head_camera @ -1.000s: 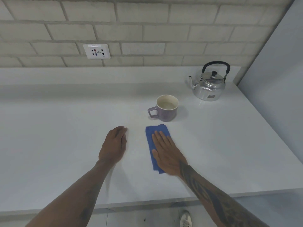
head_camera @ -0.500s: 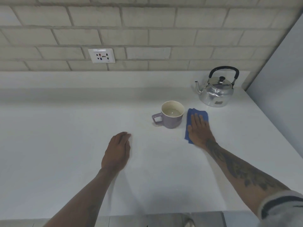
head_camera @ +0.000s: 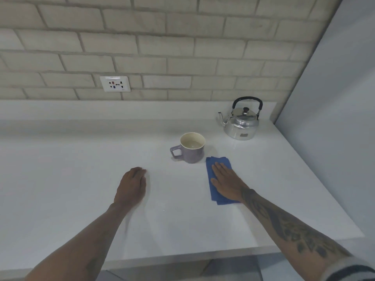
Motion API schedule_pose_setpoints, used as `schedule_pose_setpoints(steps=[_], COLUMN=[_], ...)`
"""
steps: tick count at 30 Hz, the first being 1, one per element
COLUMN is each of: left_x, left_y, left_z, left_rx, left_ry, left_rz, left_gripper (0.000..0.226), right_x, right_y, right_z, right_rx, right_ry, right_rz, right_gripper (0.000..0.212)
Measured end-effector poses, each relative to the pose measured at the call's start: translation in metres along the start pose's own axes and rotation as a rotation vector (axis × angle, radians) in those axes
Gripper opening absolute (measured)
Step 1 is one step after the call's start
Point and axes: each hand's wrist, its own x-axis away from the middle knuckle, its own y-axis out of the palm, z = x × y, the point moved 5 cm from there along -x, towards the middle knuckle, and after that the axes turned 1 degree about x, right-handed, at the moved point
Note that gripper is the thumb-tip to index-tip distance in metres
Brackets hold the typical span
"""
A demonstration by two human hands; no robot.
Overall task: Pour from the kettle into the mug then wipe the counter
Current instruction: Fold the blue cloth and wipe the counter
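A shiny metal kettle [head_camera: 241,124] with a black handle stands upright at the back right of the white counter [head_camera: 60,179]. A purple mug [head_camera: 189,148] with liquid inside stands in the middle, handle to the left. My right hand [head_camera: 227,182] lies flat, fingers together, pressing a folded blue cloth [head_camera: 213,191] onto the counter just right of and nearer than the mug. My left hand [head_camera: 132,184] rests palm down on the bare counter, left of the mug, holding nothing.
A brick wall with a white power socket [head_camera: 115,84] runs behind the counter. A plain grey wall [head_camera: 334,118] bounds the right side. The counter's front edge [head_camera: 182,258] runs close below my forearms.
My right hand slid the cloth from in front of the mug to its far right side, then back toward me. The left hand stayed in place.
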Motion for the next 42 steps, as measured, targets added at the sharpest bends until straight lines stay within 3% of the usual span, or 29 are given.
schedule_pose_setpoints(steps=[3, 6, 14, 17, 28, 31, 34, 38, 40, 42], left_x=[0.0, 0.006, 0.016, 0.015, 0.014, 0.015, 0.015, 0.014, 0.013, 0.013], left_y=[-0.001, 0.009, 0.063, 0.081, 0.097, 0.096, 0.095, 0.095, 0.094, 0.089], left_z=[0.033, 0.082, 0.203, 0.225, 0.226, 0.222, 0.218, 0.21, 0.205, 0.201], left_rx=[0.009, 0.054, 0.096, 0.018, -0.045, -0.02, -0.029, 0.022, 0.1, 0.298], left_ry=[-0.039, -0.035, 0.003, -0.034, -0.091, -0.124, -0.136, -0.197, -0.239, -0.283], left_rz=[0.012, 0.011, -0.056, -0.142, -0.179, -0.159, -0.135, -0.129, -0.143, -0.174], left_gripper=[0.032, 0.037, 0.03, 0.041, 0.05, 0.06, 0.073, 0.094, 0.08, 0.057], right_x=[-0.005, -0.013, -0.04, -0.048, -0.071, -0.072, -0.068, -0.052, -0.043, -0.035], right_y=[-0.032, -0.053, -0.07, -0.063, -0.058, -0.065, -0.079, -0.112, -0.13, -0.146], right_z=[0.009, 0.021, 0.046, 0.048, 0.047, 0.041, 0.033, 0.021, 0.014, 0.002], right_rx=[-0.187, -0.186, -0.169, -0.163, -0.221, -0.208, -0.206, -0.211, -0.263, -0.312], right_ry=[0.023, 0.051, 0.114, 0.095, 0.108, 0.133, 0.121, 0.049, 0.0, -0.049], right_rz=[0.114, 0.136, 0.06, 0.009, -0.057, -0.091, -0.12, -0.179, -0.215, -0.217], right_gripper=[0.032, 0.048, 0.046, 0.045, 0.039, 0.015, 0.036, 0.029, 0.014, 0.017])
